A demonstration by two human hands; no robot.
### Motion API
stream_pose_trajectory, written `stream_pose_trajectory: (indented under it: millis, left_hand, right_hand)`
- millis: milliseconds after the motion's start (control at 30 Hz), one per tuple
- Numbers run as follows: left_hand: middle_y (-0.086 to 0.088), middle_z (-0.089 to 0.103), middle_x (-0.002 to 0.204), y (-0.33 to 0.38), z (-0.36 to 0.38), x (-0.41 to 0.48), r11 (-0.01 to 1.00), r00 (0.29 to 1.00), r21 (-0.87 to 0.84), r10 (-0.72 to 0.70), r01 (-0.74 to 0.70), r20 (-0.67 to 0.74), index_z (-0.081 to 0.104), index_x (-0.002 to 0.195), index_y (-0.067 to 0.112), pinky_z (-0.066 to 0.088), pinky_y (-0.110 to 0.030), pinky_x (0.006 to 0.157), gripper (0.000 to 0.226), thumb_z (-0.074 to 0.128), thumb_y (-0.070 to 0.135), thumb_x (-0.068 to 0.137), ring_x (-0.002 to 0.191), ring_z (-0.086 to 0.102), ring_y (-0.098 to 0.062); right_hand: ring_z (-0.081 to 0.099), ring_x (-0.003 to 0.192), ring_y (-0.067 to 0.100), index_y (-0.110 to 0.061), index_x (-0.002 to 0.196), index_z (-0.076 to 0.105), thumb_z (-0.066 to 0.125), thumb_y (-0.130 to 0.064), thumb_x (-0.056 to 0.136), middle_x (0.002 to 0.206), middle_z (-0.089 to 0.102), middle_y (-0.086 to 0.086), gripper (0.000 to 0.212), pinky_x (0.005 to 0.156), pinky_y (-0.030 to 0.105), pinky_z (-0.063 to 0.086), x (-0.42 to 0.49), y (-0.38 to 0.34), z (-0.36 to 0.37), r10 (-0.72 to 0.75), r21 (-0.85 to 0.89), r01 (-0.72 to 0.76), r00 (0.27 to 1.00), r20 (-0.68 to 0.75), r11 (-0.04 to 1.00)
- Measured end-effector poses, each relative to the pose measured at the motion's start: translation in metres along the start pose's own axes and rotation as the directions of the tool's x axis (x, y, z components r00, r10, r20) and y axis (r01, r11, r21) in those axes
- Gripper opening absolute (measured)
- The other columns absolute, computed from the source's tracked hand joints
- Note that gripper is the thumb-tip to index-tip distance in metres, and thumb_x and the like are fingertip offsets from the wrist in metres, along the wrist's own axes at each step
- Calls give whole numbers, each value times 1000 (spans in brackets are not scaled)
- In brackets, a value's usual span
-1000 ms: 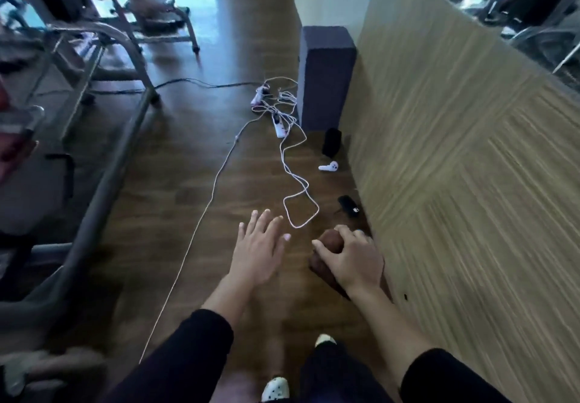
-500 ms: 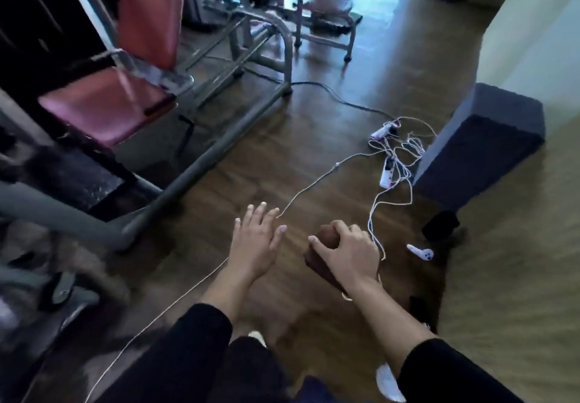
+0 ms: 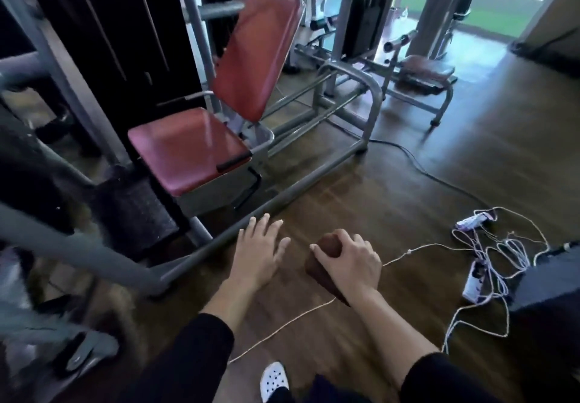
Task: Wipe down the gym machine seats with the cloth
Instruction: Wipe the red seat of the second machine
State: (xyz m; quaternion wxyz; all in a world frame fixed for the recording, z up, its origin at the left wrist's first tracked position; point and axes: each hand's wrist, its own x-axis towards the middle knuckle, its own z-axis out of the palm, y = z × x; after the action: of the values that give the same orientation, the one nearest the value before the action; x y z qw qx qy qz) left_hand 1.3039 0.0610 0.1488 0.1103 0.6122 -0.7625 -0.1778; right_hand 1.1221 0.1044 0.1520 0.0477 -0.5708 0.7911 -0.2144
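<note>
At the far left, the grey tube frame (image 3: 78,252) of a gym machine slants across the floor, with a black ribbed footplate (image 3: 138,214) just behind it. To the right of that is the red padded seat (image 3: 188,148), flat and facing up. Its matching backrest (image 3: 257,50) rises behind it, tilted back toward the right.

Nearer, in front of the seat, the person's left hand (image 3: 259,255) is held out over the wooden floor (image 3: 392,182). Its fingers are straight and spread, and it holds nothing. Just beside it on the right, the right hand (image 3: 351,264) has its fingers curled over a bunched brown cloth (image 3: 323,272), gripping it from above, with part of the cloth hanging below the wrist. The cloth is in the air, near and right of the seat, and touches no part of the machine.

A thin white cord (image 3: 282,329) runs along the floor under both forearms. One white perforated shoe (image 3: 274,380) shows at the near edge.

Further right, the cord joins a tangle of white cables (image 3: 502,255) around two power strips, one farther (image 3: 470,222) and one nearer (image 3: 474,283). A dark block (image 3: 546,283) stands at the right edge. Far off, a low padded bench (image 3: 423,71) on a grey frame stands by the bright doorway.
</note>
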Motion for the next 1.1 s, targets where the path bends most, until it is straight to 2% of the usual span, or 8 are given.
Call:
stream_pose_trajectory:
  millis: [133,233,500,633,733,867,1033,1100]
  left_hand:
    - [-12,34,148,-35,-20,72,999,998,-8,-50,50,-40,40,140,20,25,-44,113,50,40,44,96,138,27,-29]
    - [-13,37,145,-59,-31,120,994,993,-29,-104,103,-56,43,138,19,31,-43,108,49,44,41,95,134,32,-29]
    - [-13,38,141,-143,-57,266,960,950,-90,-276,266,-145,44,137,16,35,-44,105,47,45,38,95,131,35,-30]
    - [-13,33,146,-186,-82,341,901,888,-126,-432,416,-157,40,140,19,30,-42,107,48,42,39,97,133,30,-31]
    - [-10,34,146,-218,-104,385,839,816,-167,-542,517,-198,40,140,23,33,-43,105,46,40,41,97,135,28,-27]
    - [-9,41,141,-262,-125,425,787,747,-190,-616,586,-249,45,137,20,39,-43,100,44,45,37,96,131,36,-28]
    - [-10,44,136,-327,-132,475,754,715,-187,-657,630,-238,45,135,19,41,-45,96,44,45,38,95,126,38,-29]
    - [-13,42,138,-357,-130,497,752,721,-168,-659,638,-212,44,136,17,41,-45,96,46,44,38,96,126,38,-32]
  right_hand:
    - [57,91,25,-32,98,62,56,-73,71,88,61,0,49,76,37,44,78,-46,25,-49,26,48,998,35,999]
    - [57,92,25,-32,102,61,54,-73,72,90,61,0,51,78,38,45,134,-77,50,-94,37,91,992,82,995]
    - [58,94,27,-31,102,61,53,-74,71,92,63,2,54,80,40,46,299,-170,142,-295,97,283,944,147,954]
    - [60,94,29,-29,103,62,52,-75,71,92,64,4,56,77,40,49,389,-225,185,-417,124,400,887,197,908]
    - [59,95,29,-30,103,61,51,-76,70,94,63,4,57,78,40,49,448,-270,215,-497,149,474,829,256,868]
    - [59,95,32,-28,103,62,55,-74,70,94,63,7,57,78,40,47,501,-324,259,-543,152,523,788,289,839]
    - [58,97,32,-28,108,61,49,-74,73,98,62,7,60,78,41,47,535,-377,322,-579,137,572,732,358,809]
    - [58,96,33,-24,108,62,53,-72,74,99,63,9,59,77,41,46,545,-397,350,-575,128,572,731,367,810]
